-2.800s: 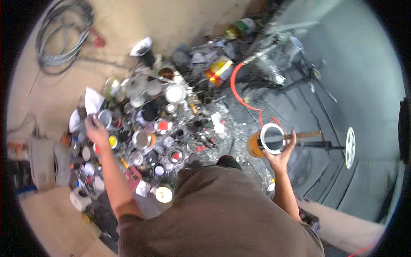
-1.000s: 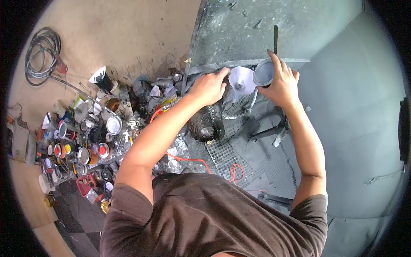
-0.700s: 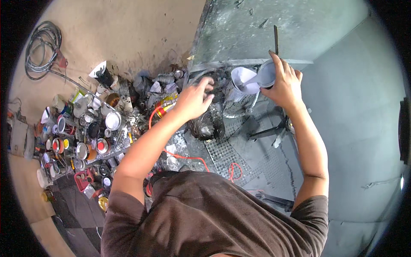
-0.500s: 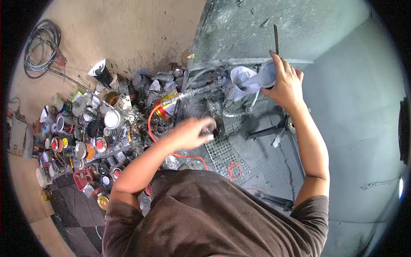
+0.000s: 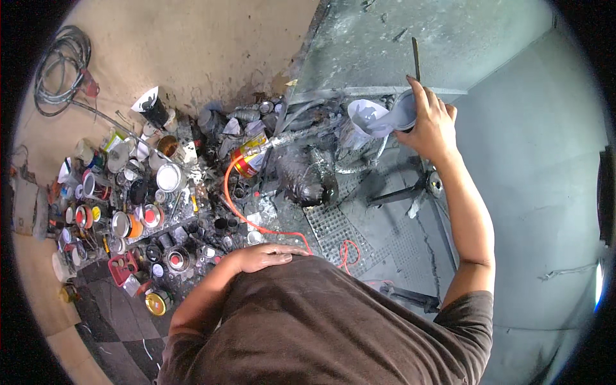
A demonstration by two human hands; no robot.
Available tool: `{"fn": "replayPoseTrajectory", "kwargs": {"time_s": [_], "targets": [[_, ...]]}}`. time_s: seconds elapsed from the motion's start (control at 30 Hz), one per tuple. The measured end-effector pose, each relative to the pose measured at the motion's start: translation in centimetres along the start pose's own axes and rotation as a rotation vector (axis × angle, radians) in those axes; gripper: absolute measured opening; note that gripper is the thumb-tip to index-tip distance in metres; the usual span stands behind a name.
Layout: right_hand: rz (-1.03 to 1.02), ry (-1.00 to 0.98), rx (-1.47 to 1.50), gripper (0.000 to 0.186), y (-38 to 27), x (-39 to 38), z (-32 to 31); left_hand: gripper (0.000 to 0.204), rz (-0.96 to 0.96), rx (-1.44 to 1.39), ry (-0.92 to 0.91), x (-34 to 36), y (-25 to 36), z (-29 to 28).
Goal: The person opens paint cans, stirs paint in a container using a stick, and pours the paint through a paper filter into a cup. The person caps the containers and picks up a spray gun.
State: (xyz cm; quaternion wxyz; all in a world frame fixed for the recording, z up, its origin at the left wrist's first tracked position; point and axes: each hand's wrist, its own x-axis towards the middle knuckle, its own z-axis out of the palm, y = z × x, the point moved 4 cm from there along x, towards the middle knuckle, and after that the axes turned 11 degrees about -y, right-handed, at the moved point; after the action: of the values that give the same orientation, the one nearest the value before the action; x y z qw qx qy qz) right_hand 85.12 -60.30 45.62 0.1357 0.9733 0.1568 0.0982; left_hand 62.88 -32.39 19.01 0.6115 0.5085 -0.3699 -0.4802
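Note:
My right hand (image 5: 435, 125) grips a cup (image 5: 404, 109) of grey paint from its right side, fingers wrapped round it. The cup tilts left, its lip at the mouth of a white paper cone (image 5: 355, 138). Grey liquid shows inside the cone, and what carries the cone is hard to make out. A thin dark stick (image 5: 416, 59) points up past my fingertips; its lower end is hidden. My left hand (image 5: 264, 256) lies flat against the front of my dark shirt (image 5: 308, 314), fingers stretched out and holding nothing.
At left, a crowded bench holds paint cans (image 5: 170, 178), lids and jars. An orange hose (image 5: 256, 226) curves across the middle. Below the cone are a dark pot-like object (image 5: 308, 183) and perforated floor plate (image 5: 337, 228). A grey wall (image 5: 532, 179) stands right; a coiled cable (image 5: 54, 70) hangs far left.
My left hand has come back from the middle towards me and now rests on my shirt. The right hand keeps the cup tilted at the cone, nearly in place.

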Motion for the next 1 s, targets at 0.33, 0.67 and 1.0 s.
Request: {"fn": "replayPoseTrajectory", "kwargs": {"time_s": [0.33,0.67,1.0], "targets": [[-0.009,-0.006,-0.040,0.121,-1.2,0.2,-0.2,0.052,0.005,-0.009,0.069,-2.9,-1.0,0.7],[0.034,-0.054,-0.088,0.119,-1.9,0.5,-1.1,0.054,-0.007,-0.004,0.115,-5.8,-2.3,1.0],[0.167,0.013,0.553,0.113,2.0,1.7,-3.0,0.056,-0.076,0.026,0.274,-7.7,-4.8,1.4]]}}
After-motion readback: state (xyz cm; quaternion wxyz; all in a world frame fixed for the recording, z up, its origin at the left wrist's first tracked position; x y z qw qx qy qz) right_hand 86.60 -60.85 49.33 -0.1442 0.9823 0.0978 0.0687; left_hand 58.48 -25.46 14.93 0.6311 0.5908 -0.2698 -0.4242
